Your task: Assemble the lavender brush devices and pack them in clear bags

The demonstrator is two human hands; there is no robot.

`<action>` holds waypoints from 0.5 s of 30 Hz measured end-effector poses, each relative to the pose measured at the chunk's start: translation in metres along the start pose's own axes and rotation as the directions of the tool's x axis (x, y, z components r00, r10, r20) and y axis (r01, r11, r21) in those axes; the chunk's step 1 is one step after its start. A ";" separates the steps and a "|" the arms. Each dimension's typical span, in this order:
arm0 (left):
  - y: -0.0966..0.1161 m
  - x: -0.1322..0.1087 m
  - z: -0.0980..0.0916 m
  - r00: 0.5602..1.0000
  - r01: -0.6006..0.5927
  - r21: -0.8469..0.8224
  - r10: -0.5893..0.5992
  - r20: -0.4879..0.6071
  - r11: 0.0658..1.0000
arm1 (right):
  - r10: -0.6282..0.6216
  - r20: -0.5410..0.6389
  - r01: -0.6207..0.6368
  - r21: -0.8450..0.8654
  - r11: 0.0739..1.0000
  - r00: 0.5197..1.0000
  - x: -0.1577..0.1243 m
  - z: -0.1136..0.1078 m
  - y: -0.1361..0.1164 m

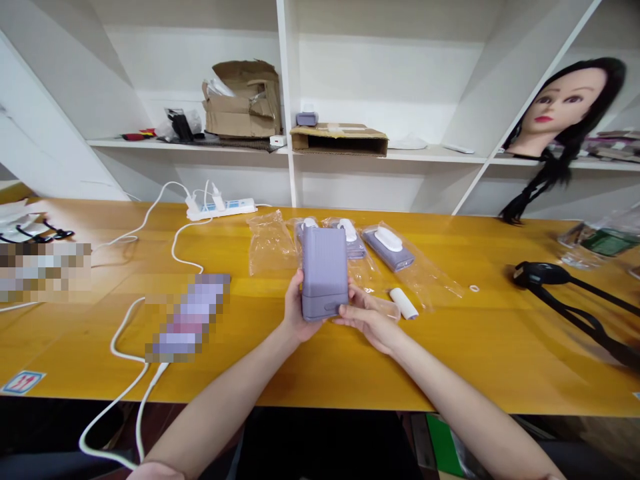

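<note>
The left hand (pixel 299 312) and the right hand (pixel 367 327) are clamping a lavender rectangular housing (pixel 325 273) between them, holding it upright above the yellow wooden tabletop (pixel 320 370). The left hand is gripping the lower left side of the housing, while the right hand is supporting its lower end, with the fingers passing beneath. The 2 hands are close together, separated only by the housing. Behind the housing, 3 lavender units with white clips (pixel 387 245) are lying in clear plastic bags, the 1st partly hidden. A loose clear bag (pixel 270 243) is lying to their left. A white cylindrical part (pixel 403 303) is resting just beside the right hand. A white power strip (pixel 221 209) is feeding white cables (pixel 173 248) across the tabletop. Further right, a black forked stand (pixel 543 275) is lying on the tabletop. On the white shelves (pixel 430 155) above, a cardboard box (pixel 243 100) and a mannequin head (pixel 565 113) are sitting.
</note>
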State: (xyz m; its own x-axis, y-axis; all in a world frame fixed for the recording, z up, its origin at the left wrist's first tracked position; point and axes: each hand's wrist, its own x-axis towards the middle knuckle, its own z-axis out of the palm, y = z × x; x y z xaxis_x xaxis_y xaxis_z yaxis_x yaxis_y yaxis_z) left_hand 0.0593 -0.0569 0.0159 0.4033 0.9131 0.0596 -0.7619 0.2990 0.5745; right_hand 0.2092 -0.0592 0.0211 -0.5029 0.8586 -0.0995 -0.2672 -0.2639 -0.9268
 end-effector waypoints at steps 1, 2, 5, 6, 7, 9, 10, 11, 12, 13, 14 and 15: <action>-0.001 0.000 0.001 1.000 -0.012 0.006 0.012 -0.015 1.000 | -0.009 -0.008 0.009 -0.016 1.000 1.000 0.000 0.001 0.000; -0.002 0.000 0.002 0.999 -0.036 0.019 0.037 -0.039 0.999 | -0.029 -0.017 0.028 -0.036 0.999 0.999 0.000 0.002 0.000; -0.007 0.001 0.005 0.972 -0.149 0.093 0.164 -0.171 0.984 | -0.143 -0.042 0.134 -0.168 0.977 0.989 -0.001 0.008 0.000; -0.008 0.001 0.005 0.953 -0.177 0.123 0.201 -0.226 0.977 | -0.177 -0.052 0.161 -0.232 0.959 0.983 -0.002 0.010 0.001; -0.010 0.001 0.004 0.934 -0.186 0.148 0.221 -0.280 0.971 | -0.201 -0.065 0.173 -0.297 0.939 0.978 -0.002 0.012 0.002; -0.012 0.001 0.003 0.912 -0.159 0.179 0.214 -0.349 0.971 | -0.223 -0.098 0.167 -0.399 0.902 0.970 -0.001 0.015 0.004; -0.013 0.001 0.003 0.914 -0.134 0.185 0.193 -0.356 0.974 | -0.231 -0.113 0.163 -0.429 0.889 0.966 -0.001 0.016 0.005; -0.013 0.000 0.003 0.923 -0.109 0.191 0.170 -0.344 0.976 | -0.241 -0.125 0.162 -0.449 0.879 0.963 -0.001 0.016 0.007; -0.013 0.000 0.003 0.935 -0.091 0.198 0.152 -0.319 0.976 | -0.252 -0.133 0.165 -0.465 0.870 0.959 0.000 0.016 0.008; -0.013 0.000 0.004 0.947 -0.083 0.208 0.141 -0.287 0.975 | -0.262 -0.139 0.168 -0.476 0.863 0.955 0.000 0.016 0.008; -0.014 0.000 0.004 0.957 -0.083 0.221 0.140 -0.255 0.972 | -0.269 -0.142 0.171 -0.482 0.860 0.952 0.000 0.015 0.009; -0.014 0.000 0.005 0.962 -0.090 0.238 0.146 -0.229 0.967 | -0.274 -0.144 0.174 -0.484 0.858 0.951 0.000 0.015 0.009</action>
State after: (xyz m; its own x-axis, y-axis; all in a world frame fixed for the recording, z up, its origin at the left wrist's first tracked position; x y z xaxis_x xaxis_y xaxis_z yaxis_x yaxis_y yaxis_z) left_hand 0.0727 -0.0631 0.0118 0.1608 0.9859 -0.0460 -0.6525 0.1412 0.7445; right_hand 0.1940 -0.0678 0.0184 -0.2863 0.9522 0.1069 0.0811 0.1352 -0.9875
